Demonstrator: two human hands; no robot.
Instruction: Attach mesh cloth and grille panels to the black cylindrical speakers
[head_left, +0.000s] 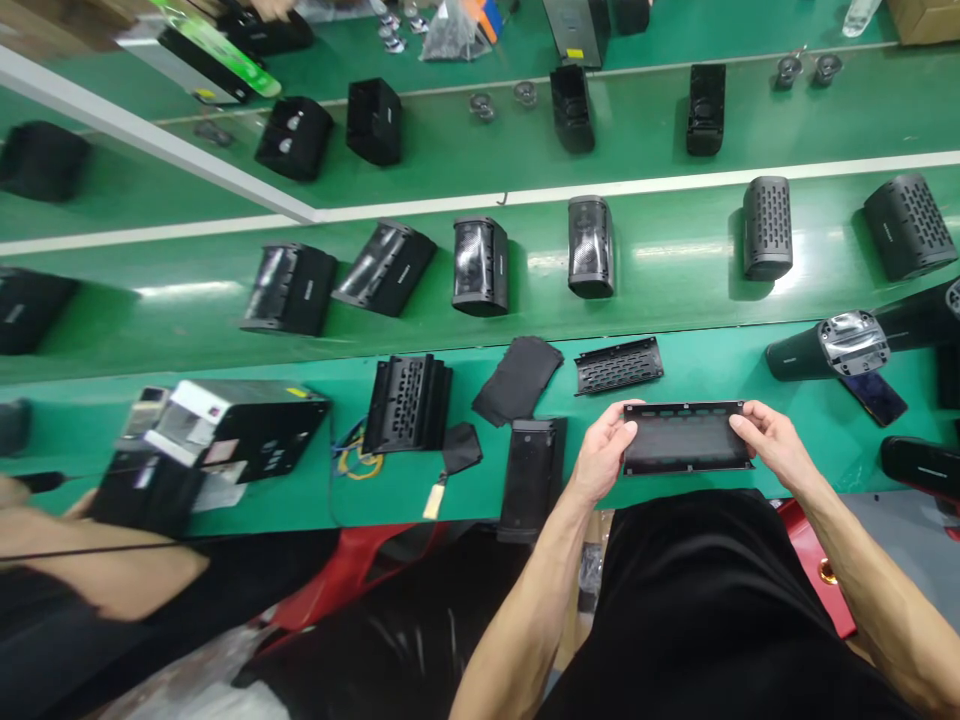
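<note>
Between my two hands I hold a black speaker grille (686, 437), its hollow inner side facing up. My left hand (604, 455) grips the left end, thumb over the edge. At the right end, the fingers of my right hand (766, 440) are closed on it the same way. A dark sheet seems to line the grille's inside. Just beyond lies another slotted grille (619, 366). To the left are a pile of black mesh cloth sheets (517, 380), a stack of grilles (409, 404) and a black speaker box (531, 478).
Speakers (480, 265) stand in a row on the green conveyor (667, 270) beyond the bench. A phone (874, 398) and black speaker cabinets (799, 352) are at right. A brush (433, 500) lies near the bench edge. At left, a co-worker's arm (97, 560) is beside a machine (247, 430).
</note>
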